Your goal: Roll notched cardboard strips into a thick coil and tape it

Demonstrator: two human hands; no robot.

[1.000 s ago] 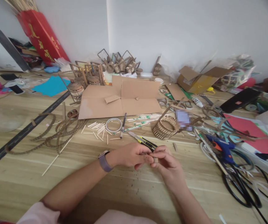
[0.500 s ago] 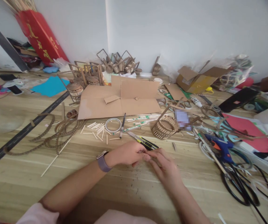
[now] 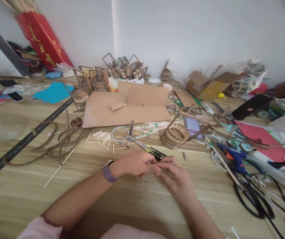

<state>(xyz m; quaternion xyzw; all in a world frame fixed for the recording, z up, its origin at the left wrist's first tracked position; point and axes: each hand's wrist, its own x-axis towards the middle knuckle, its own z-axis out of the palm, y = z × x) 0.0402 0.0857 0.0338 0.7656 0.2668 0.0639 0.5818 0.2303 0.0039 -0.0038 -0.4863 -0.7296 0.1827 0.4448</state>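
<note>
So, both hands are on the near side of the flattened cardboard (image 3: 105,114), over bare tabletop (image 3: 102,205). Left hand (image 3: 137,163) (w/ the purple watch strap (image 3: 109,174)) and right hand (image 3: 178,176) have fingers bent in, tips meeting. Tbh can't tell how tight they're closed or if smth small is pinched btwn those tips, bc the fingers hide that spot, also nearside of the cardboard. Cutter knives (image 3: 157,153) lie just past the knuckles, btwn hands & cardboard. Along the cardboard's near edge: pale stick bits (image 3: 102,134), a ring-shaped roll (image 3: 112,134) and a dark pen (image 3: 130,134). Slatted basket (image 3: 173,141) w/ handle sits off its near right corner, blue glue gun (image 3: 238,159) farther right. Brown strips (image 3: 81,141) curl off its near left corner, lidded baskets (image 3: 80,99) by its left edge.
</note>
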